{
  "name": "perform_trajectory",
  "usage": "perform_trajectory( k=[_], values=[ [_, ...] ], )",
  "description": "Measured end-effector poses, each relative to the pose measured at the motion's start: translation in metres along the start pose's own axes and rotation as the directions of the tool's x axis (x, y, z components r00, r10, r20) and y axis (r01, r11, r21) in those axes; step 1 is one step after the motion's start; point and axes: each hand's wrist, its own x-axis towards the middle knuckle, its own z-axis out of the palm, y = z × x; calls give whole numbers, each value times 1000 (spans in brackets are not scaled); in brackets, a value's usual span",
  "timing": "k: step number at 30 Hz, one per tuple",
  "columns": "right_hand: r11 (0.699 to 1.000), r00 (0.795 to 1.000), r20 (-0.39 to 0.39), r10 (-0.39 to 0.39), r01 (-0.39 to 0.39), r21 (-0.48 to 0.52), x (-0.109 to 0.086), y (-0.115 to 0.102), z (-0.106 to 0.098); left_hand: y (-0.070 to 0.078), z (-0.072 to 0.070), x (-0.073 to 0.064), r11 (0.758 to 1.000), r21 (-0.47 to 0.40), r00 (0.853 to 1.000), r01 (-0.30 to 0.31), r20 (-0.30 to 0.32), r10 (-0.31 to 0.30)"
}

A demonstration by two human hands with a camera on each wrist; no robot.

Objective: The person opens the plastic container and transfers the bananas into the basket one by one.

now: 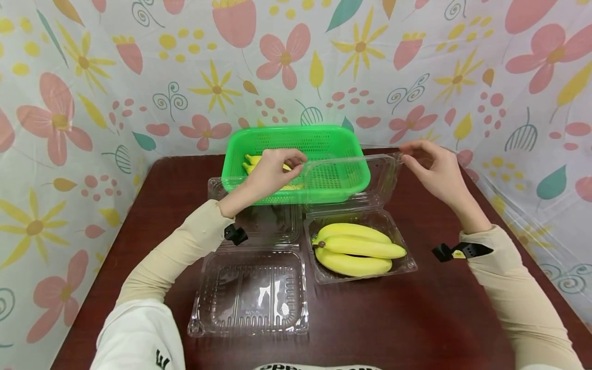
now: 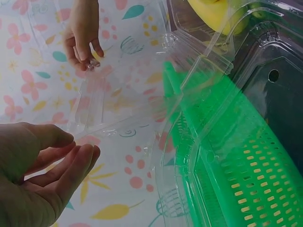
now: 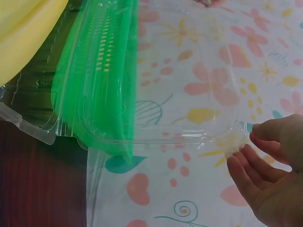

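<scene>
Two hands, one raised lid. Left hand [image 1: 277, 167]: thumb and fingertips brought together at the lid's near-left corner, in what looks like a light pinch. Right hand [image 1: 430, 164]: thumb and fingers pinching the opposite corner.

One lid [image 1: 347, 182], clear, standing up from its hinge and leaning in front of the basket.

One box [image 1: 401, 267], clear, joined to that lid, holding three or so bananas [image 1: 361, 248], stem ends to the left.

One further box [image 1: 252, 290], open and bare inside, just left of the first; its own lid [image 1: 277, 226] lies back beyond it, partly under the left forearm.

One green basket [image 1: 324, 134], behind, with more bananas [image 1: 252, 160] at its left end.

One dark table [image 1: 444, 308] beneath all.

Risks, in my judgement: thin plastic could slip from so slight a hold and spring back; uneven pull at the corners could twist the hinge; the bananas, piled fairly high, could press against a lowered lid and leave its edges unsealed.

Positions: the lid spans the gap between the hands, touched at both top corners; the filled box sits below and nearer the person, touched by neither hand.
</scene>
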Motion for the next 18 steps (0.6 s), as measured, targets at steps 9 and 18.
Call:
perform_trajectory(
  k=[9, 18],
  values=[
    [991, 985, -122, -123, 116, -66, -10, 4, -2, -9, -19, -7, 997, -1, 997, 75, 4, -75],
    [958, 947, 171, -272, 283, -48, -26, -12, 0, -50, -70, -19, 960, -64, 962, 273, -11, -275]
  ],
)
